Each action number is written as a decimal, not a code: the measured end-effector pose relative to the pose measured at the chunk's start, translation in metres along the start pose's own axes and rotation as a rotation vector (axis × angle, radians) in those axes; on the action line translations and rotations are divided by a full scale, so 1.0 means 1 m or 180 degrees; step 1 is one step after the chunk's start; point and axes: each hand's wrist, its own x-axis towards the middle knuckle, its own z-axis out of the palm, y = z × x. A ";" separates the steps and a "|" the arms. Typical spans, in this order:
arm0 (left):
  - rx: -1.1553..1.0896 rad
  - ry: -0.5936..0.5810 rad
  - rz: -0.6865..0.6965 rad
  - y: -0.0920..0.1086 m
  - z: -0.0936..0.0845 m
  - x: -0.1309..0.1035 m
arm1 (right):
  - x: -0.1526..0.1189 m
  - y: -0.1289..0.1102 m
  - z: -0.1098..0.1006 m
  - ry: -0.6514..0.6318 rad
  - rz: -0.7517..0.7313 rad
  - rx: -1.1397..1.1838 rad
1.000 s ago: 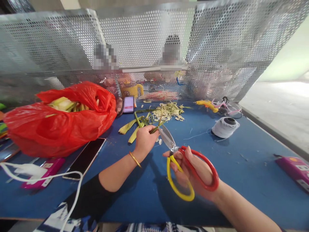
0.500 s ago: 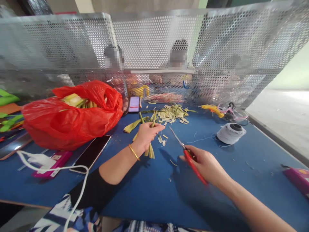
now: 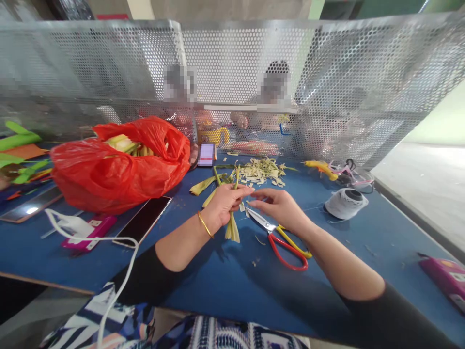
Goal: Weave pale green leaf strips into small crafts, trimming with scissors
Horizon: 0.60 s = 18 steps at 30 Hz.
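Observation:
My left hand (image 3: 224, 203), with a gold bangle on its wrist, is closed around pale green leaf strips (image 3: 233, 229) whose ends stick out above and below it. My right hand (image 3: 276, 206) is close to its fingertips, thumb and fingers drawn near each other; anything between them is too small to make out. Scissors (image 3: 271, 229) with one red and one yellow handle lie on the blue table below my right hand, blades pointing up and left. Behind my hands is a heap of cut leaf pieces (image 3: 263, 170).
A red plastic bag (image 3: 119, 174) of leaf material fills the left, beside a dark phone (image 3: 145, 219) and white cable. At right are a thread spool (image 3: 346, 203), a yellow tool (image 3: 321, 168) and a magenta box (image 3: 445, 278). People sit behind the perforated metal screen (image 3: 236, 63).
My right hand has let go of the scissors, which now lie on the table, and has moved up and left to my left hand. The view has shifted slightly.

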 end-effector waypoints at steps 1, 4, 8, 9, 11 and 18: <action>-0.0004 0.0044 0.0005 0.000 0.000 -0.002 | 0.007 0.000 0.006 -0.0106 0.0036 0.0603; -0.0045 0.0284 0.0042 -0.003 -0.003 -0.003 | 0.021 0.002 0.022 -0.0318 0.0117 0.1495; -0.0163 0.0486 0.0017 -0.006 -0.008 0.003 | 0.034 0.008 0.027 -0.0446 -0.0018 0.1559; -0.0204 0.0480 0.0012 -0.008 -0.009 0.005 | 0.038 0.011 0.024 -0.0400 -0.0050 0.1410; -0.0294 0.0437 0.0022 -0.010 -0.012 0.009 | 0.046 0.017 0.015 -0.0054 -0.0089 0.0709; -0.0379 0.0539 -0.0101 -0.019 -0.020 0.016 | 0.030 0.024 -0.037 0.0884 -0.0319 -0.1808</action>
